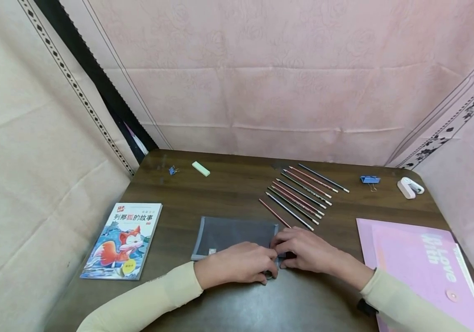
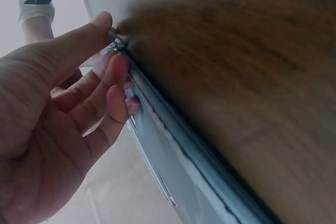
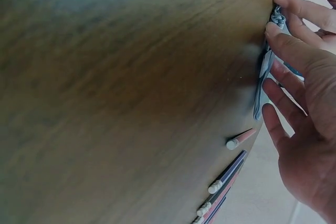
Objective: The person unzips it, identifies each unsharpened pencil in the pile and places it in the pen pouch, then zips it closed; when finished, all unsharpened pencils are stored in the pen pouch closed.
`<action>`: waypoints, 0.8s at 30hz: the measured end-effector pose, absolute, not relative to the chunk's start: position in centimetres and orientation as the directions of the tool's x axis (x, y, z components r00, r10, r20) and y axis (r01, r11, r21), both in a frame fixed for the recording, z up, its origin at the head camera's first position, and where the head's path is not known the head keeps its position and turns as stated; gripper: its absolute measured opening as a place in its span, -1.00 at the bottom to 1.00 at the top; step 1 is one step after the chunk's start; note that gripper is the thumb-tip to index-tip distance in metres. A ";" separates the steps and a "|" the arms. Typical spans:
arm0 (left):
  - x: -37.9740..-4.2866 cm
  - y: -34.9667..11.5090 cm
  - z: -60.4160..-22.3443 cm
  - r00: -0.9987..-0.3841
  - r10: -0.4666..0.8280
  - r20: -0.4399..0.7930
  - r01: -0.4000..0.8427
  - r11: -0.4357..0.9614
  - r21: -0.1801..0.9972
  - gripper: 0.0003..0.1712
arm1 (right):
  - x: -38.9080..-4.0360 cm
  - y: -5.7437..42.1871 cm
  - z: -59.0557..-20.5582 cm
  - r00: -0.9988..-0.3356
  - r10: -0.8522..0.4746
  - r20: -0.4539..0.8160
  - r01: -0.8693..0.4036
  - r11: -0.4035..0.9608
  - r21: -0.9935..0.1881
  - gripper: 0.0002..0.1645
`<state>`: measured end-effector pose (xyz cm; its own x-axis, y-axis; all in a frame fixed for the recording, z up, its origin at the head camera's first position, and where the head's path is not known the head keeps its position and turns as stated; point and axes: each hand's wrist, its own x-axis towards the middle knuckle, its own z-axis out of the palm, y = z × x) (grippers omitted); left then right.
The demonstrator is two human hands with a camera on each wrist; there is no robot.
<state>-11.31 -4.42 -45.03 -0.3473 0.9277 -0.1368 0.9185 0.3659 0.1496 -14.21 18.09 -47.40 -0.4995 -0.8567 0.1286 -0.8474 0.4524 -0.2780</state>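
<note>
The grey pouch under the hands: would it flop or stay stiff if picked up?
The grey pouch would probably sag, as it lies thin and flat on the table. Its paler edging might keep the rim slightly firmer. It is likely light, since the left wrist view shows little thickness.

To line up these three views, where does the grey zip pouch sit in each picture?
Head: below centre, the grey zip pouch is partly covered by the left hand and right hand.
Left wrist: the pouch slants from upper left to the bottom edge, right of centre.
Right wrist: the pouch is a narrow strip near the right edge, above the pencils.
Shared landmark: the left hand, at the pouch; the right wrist view shows only its fingers, top right.
</note>
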 end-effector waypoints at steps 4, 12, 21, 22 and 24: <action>-11.2 -4.1 -45.4 -0.322 0.943 -0.084 0.930 0.332 0.160 -0.95 | -14.2 17.9 -47.5 -0.484 -0.862 0.152 -0.859 0.435 -0.269 -0.70; -11.3 -4.6 -45.2 -0.332 0.941 -0.067 0.914 0.338 0.224 -0.86 | -14.1 17.9 -47.5 -0.489 -0.858 0.158 -0.857 0.439 -0.270 -0.66; -11.3 -5.7 -44.0 -0.461 0.887 -0.014 0.769 0.407 0.492 -0.81 | -13.2 17.5 -47.2 -0.464 -0.835 0.296 -0.885 0.444 -0.136 -0.82; -11.2 -5.9 -43.7 -0.483 0.875 -0.004 0.746 0.414 0.521 -0.80 | -13.2 17.6 -47.2 -0.450 -0.833 0.323 -0.893 0.429 -0.137 -0.87; -11.1 -6.4 -42.9 -0.532 0.846 0.023 0.713 0.434 0.551 -0.80 | -13.1 17.7 -47.0 -0.427 -0.823 0.374 -0.904 0.397 -0.159 -0.89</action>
